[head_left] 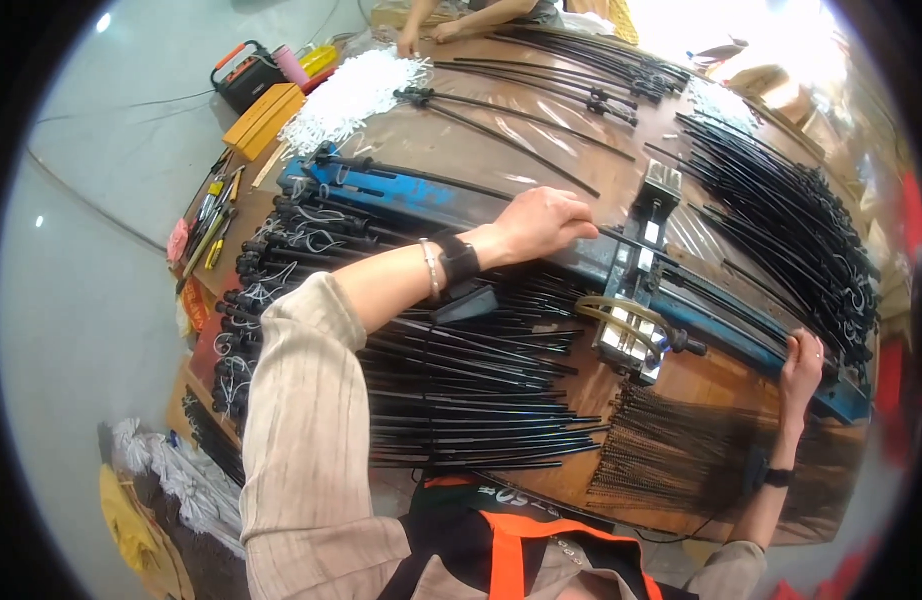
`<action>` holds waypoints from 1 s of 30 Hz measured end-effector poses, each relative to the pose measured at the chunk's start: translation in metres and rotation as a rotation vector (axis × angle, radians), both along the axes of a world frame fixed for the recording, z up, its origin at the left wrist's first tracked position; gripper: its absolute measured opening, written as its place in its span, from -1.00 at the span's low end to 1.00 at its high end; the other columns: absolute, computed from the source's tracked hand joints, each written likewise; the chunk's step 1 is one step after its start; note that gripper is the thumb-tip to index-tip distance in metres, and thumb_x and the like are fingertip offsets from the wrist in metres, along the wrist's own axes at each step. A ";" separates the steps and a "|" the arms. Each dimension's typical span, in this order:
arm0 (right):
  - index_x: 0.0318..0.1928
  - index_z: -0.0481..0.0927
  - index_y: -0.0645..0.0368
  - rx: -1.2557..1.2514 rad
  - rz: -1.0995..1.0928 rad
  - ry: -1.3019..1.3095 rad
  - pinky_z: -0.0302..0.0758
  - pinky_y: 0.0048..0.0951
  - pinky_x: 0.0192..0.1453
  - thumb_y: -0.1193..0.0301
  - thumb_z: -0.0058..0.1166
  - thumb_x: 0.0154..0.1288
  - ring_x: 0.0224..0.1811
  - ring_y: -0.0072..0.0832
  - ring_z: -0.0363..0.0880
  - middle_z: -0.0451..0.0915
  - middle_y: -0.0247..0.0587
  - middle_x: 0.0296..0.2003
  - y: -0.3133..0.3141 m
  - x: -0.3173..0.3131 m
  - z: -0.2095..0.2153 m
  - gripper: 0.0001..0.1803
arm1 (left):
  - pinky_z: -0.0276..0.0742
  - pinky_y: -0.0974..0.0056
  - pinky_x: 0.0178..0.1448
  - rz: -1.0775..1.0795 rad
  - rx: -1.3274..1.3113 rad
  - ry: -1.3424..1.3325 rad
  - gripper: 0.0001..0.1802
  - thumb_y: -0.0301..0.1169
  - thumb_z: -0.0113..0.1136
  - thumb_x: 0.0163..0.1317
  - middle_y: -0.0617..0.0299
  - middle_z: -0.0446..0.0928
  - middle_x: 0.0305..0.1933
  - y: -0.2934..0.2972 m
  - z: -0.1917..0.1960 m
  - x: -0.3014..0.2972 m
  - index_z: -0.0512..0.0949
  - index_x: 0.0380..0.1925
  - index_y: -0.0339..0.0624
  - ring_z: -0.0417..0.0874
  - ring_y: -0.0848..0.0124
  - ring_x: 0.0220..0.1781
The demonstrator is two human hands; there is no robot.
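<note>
- My left hand (pixel 543 224) is at centre frame, fingers curled down onto a thin black rod (pixel 621 238) lying on the blue jig (pixel 411 190); looks pinched, grip partly hidden.
- The rod's long axis runs from upper left to lower right, along the jig.
- My right hand (pixel 801 368) is at right of frame, fingers closed over the jig's lower-right end; whether it grips a rod I cannot tell.
- The clamp block (pixel 636 300) sits between the hands, nearer the left.
- A rod pile (pixel 461 390) lies below the left forearm.
</note>
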State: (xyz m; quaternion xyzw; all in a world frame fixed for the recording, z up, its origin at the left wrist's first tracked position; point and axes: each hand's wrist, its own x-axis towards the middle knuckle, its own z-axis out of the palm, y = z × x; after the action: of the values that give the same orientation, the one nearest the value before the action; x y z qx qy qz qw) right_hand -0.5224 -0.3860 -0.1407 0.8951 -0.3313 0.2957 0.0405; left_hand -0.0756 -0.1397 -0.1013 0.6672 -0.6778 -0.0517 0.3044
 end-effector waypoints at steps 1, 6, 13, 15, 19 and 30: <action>-0.04 0.59 0.23 -0.027 0.047 -0.004 0.33 -0.15 0.37 0.49 0.05 0.39 0.18 -0.09 0.51 0.63 -0.06 -0.04 0.007 0.002 0.003 -0.81 | 0.53 0.03 -0.09 -0.024 0.031 0.000 -0.73 -0.17 0.19 0.30 0.03 0.63 -0.29 -0.002 0.003 0.000 0.65 -0.25 -0.13 0.62 -0.04 -0.18; 0.11 0.57 0.26 -0.092 0.248 -0.007 0.31 -0.15 0.37 0.64 0.07 0.27 0.28 -0.17 0.48 0.61 -0.06 0.08 0.089 0.064 0.018 -0.62 | 0.54 -0.09 -0.17 0.089 0.214 -0.206 -0.70 -0.15 0.02 0.41 -0.07 0.64 -0.31 -0.013 -0.006 0.001 0.62 -0.21 -0.08 0.64 -0.12 -0.20; 0.04 0.59 0.28 0.158 0.300 -0.099 0.46 -0.17 0.11 0.54 0.22 0.21 -0.02 -0.15 0.60 0.64 -0.08 -0.06 0.117 0.070 0.002 -0.65 | 0.53 -0.09 -0.25 0.148 0.193 -0.303 -0.72 -0.19 0.00 0.41 -0.05 0.61 -0.42 -0.023 0.003 -0.015 0.53 -0.36 -0.12 0.64 -0.09 -0.28; 0.03 0.58 0.28 0.193 0.336 -0.181 0.48 -0.19 0.03 0.54 0.21 0.22 -0.10 -0.15 0.59 0.63 -0.07 -0.11 0.121 0.079 0.003 -0.66 | 0.53 -0.09 -0.25 0.120 0.181 -0.300 -0.73 -0.20 0.01 0.40 -0.05 0.61 -0.42 -0.024 0.002 -0.014 0.53 -0.37 -0.13 0.64 -0.09 -0.28; 0.04 0.56 0.27 0.363 0.415 -0.207 0.50 -0.25 -0.07 0.54 0.19 0.25 -0.17 -0.16 0.59 0.61 -0.06 -0.18 0.128 0.102 0.001 -0.67 | 0.52 -0.08 -0.26 0.121 0.167 -0.284 -0.74 -0.22 0.04 0.39 -0.06 0.59 -0.44 -0.019 0.003 -0.014 0.51 -0.40 -0.14 0.64 -0.08 -0.29; 0.01 0.57 0.26 0.882 0.338 -0.420 0.53 -0.27 -0.10 0.49 0.24 0.23 -0.20 -0.16 0.59 0.59 -0.05 -0.25 0.139 0.106 -0.022 -0.68 | 0.55 0.05 -0.36 -0.043 -0.231 -0.324 -0.85 -0.35 0.19 0.22 0.08 0.55 -0.50 -0.018 -0.026 -0.027 0.51 -0.52 -0.06 0.63 0.05 -0.41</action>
State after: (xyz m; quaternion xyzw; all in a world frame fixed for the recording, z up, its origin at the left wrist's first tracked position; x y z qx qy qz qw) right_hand -0.4160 -0.2466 -0.1626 0.7895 -0.2763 0.3035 -0.4563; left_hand -0.1029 -0.1579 -0.1272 0.6129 -0.7333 0.1281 0.2648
